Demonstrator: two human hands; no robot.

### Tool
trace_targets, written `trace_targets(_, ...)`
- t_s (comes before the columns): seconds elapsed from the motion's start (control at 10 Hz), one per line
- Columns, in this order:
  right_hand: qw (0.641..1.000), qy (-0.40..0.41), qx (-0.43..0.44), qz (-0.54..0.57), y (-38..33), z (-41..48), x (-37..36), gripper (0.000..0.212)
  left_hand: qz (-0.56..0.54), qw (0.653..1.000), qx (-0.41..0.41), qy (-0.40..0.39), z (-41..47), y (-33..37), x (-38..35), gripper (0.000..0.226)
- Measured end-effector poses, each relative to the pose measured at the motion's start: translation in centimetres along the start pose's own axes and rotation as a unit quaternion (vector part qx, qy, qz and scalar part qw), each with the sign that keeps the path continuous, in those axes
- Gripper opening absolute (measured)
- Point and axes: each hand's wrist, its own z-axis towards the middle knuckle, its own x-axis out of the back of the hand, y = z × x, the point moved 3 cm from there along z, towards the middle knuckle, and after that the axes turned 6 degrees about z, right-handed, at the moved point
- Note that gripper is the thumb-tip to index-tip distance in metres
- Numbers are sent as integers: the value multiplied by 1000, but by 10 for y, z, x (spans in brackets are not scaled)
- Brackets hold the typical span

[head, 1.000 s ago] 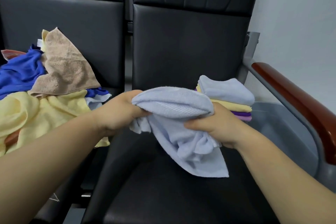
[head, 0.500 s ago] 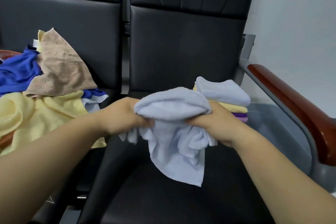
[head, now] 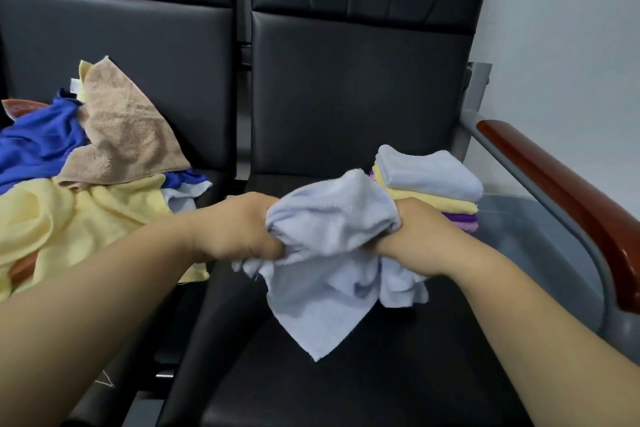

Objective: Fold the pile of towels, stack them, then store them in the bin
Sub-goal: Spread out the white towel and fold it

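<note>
A pale blue towel (head: 325,274) hangs bunched between both hands above the black seat (head: 346,374). My left hand (head: 239,229) grips its left side, and my right hand (head: 419,239) grips its right side. One corner of it droops toward the seat. Behind my right hand stands a stack of folded towels (head: 436,191), pale blue on top, then yellow and purple. The unfolded pile (head: 79,184) lies on the left seat, with yellow, tan and dark blue towels. No bin is in view.
A grey frame with a red-brown armrest (head: 561,198) borders the right seat, with a white wall beyond. Black seat backs (head: 356,80) rise behind both seats. A gap separates the two seats.
The hands have drawn closer together and bunched the towel more. Its hanging part has gathered and its low corner now points down toward the seat.
</note>
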Motion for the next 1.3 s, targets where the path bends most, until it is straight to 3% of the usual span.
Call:
trace_targets(0.1,995,8,18,97,-4,-1,-2,22,15,1000,15,-22,-5,-1,3,20)
trace_targets(0.2,992,13,34,125,-5,0,-3,16,-41,999,28,19,-5,-1,8,24)
trace_targets(0.3,988,-34,30,150,-5,-1,-2,35,-192,977,33,84,-1,-4,7,35)
trace_targets(0.4,984,-73,22,162,-6,-4,-6,46,-369,923,43,103,10,-15,5,33)
trace_targets(0.5,991,-80,7,110,-2,-3,-8,53,-408,909,37,74,10,-13,0,9)
trace_targets(0.6,994,-94,5,64,1,-3,-7,35,-335,942,9,34,6,-3,0,5)
trace_targets(0.7,997,-70,11,34,1,-1,-6,34,25,1000,2,17,3,-4,-1,24)
trace_targets(0.8,998,-53,21,7,0,2,-8,19,213,976,27,29,6,-11,-1,21)
trace_targets(0.9,996,-80,25,31,0,0,-9,25,188,978,22,85,3,-7,14,18)
trace_targets(1.0,992,-98,24,75,1,-1,-7,28,36,994,12,106,-1,-9,22,10)
trace_targets(1.1,994,-95,31,35,0,2,-5,26,-82,988,-16,128,-1,-10,20,18)
trace_targets(1.2,997,-73,19,-14,-3,6,3,20,-76,989,-29,125,-2,-6,27,21)
trace_targets(1.3,995,-56,26,-78,-15,12,16,17,174,976,-15,131,4,-2,45,27)
